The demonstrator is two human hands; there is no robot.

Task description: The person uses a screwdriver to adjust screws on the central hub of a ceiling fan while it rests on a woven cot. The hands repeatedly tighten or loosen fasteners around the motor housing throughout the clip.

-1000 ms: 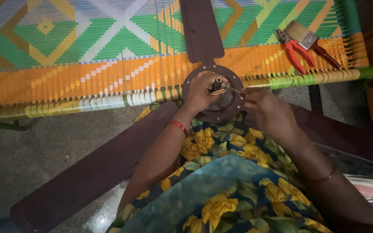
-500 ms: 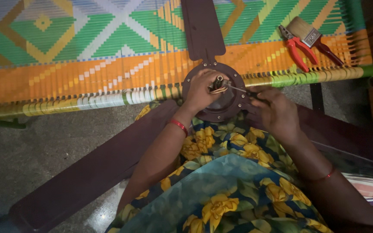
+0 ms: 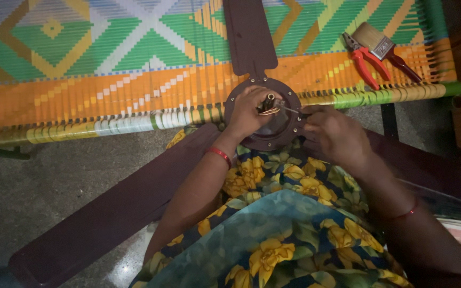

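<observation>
Over the last second little shifts; the hands stay on the hub, so the fiddly centre work goes on. A long, smooth dark-brown metal fan blade [image 3: 118, 208] slants lower left; the left hand [image 3: 249, 109] curls shut around the short dark shaft and coppery wires [image 3: 269, 102] at the round brown motor hub [image 3: 289, 133], propped on the woven plastic cot [image 3: 108, 69]; the right hand [image 3: 334, 133] pinches a thin metal tool [image 3: 290, 110]; red-handled pliers [image 3: 366, 61] and a flat-bristled paintbrush [image 3: 382, 47] lie beyond.

Dark maroon ceiling fan [image 3: 265, 114], hub up, flat across lap and woven cot edge
</observation>
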